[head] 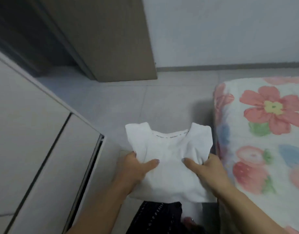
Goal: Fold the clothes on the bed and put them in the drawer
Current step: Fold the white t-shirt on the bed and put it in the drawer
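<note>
— White cotton-looking cloth, that's what you're holding: a folded shirt (169, 159), neckline turned away from you, with a thin band of tiny print running along the inside of the collar.

— How neat is my fold?

— Fairly square. The two shoulder parts stick up at the far corners like small flaps, the middle is a little creased, and the near edge hangs straight above your dark patterned clothing (155, 217).

— And my grip?

— Your left hand (137, 168) pinches the left edge, thumb lying on top and the other fingers tucked beneath the cloth. Your right hand (208, 171) does the same on the right edge, thumb pressed on top, fingers hidden underneath. Both are clamped on the shirt.

— Where is it, then?

— In the air in front of you, over the grey tiled floor (128, 102), just beside the bed (263, 132) with its flowered cover on your right. The pale cabinet (35, 132) stands to your left, its front slightly ajar with a dark gap showing. A brown door (111, 39) is beyond.
</note>
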